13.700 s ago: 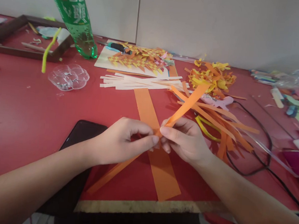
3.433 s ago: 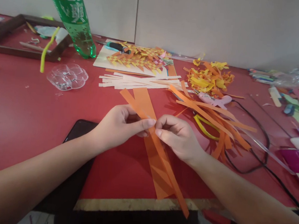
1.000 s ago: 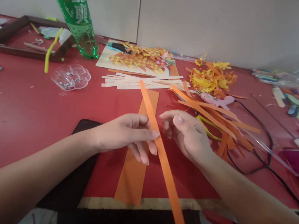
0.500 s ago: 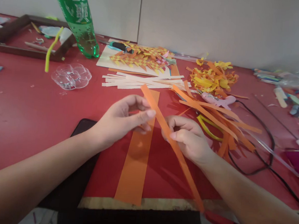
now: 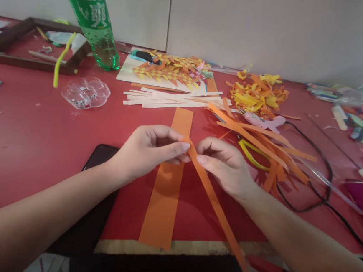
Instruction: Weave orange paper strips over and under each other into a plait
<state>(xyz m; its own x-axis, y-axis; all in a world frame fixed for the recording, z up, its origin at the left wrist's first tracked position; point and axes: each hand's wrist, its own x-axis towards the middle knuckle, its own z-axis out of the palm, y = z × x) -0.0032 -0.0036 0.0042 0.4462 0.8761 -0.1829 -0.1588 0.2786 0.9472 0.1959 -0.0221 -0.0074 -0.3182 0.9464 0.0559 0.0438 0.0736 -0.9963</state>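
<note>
A narrow orange paper strip (image 5: 212, 193) slants from between my hands down past the table's front edge. My left hand (image 5: 155, 148) pinches its upper end between thumb and fingers. Just below that, my right hand (image 5: 225, 164) grips the same strip with its thumb on top. Beneath my hands a wider orange paper strip (image 5: 162, 201) lies flat on the red table. To the right of my right hand is a loose pile of orange strips (image 5: 256, 142), with the yellow handle of a tool (image 5: 252, 155) partly under it.
White paper strips (image 5: 174, 98) lie behind, before woven orange-yellow pieces (image 5: 170, 70) on a board. A green bottle (image 5: 96, 24) stands back left, near a clear palette (image 5: 86, 93). A pink glue gun (image 5: 264, 120) trails a black cable. A dark phone-like slab (image 5: 99, 159) lies under my left forearm.
The strip has slid downward through my hands, so its top end now sits at my left fingertips. My hands have come closer together, my right hand moving slightly left.
</note>
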